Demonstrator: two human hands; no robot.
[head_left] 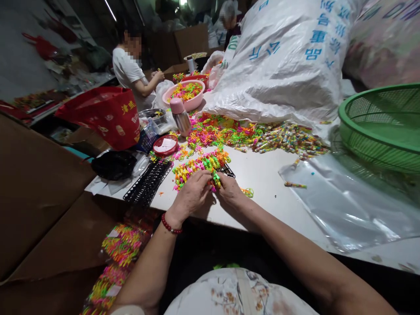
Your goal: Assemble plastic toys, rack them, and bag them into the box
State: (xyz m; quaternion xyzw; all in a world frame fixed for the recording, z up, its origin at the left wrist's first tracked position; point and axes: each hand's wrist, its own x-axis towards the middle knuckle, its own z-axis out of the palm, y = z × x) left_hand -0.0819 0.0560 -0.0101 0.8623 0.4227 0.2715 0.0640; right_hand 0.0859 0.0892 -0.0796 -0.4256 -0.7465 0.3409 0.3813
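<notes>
At the near edge of the white table, my left hand (193, 189) and my right hand (230, 188) meet with fingers closed. Between their fingertips is a small green plastic piece (216, 178), partly covered by the fingers, so its exact kind cannot be told. Just beyond my hands, rows of pink, yellow, orange and green plastic pieces (188, 169) sit on a black rack (229, 171), whose right end shows. One loose piece with a green ring (248, 192) lies right of my right hand.
Stacked black racks (147, 181) lie left. Behind are a colourful pile (213, 131), a steel flask (180, 118), a red basket (166, 145) and a large white sack (278, 65). Clear plastic bags (348, 205) and a green basket (377, 127) occupy the right. A person (131, 65) works across the table.
</notes>
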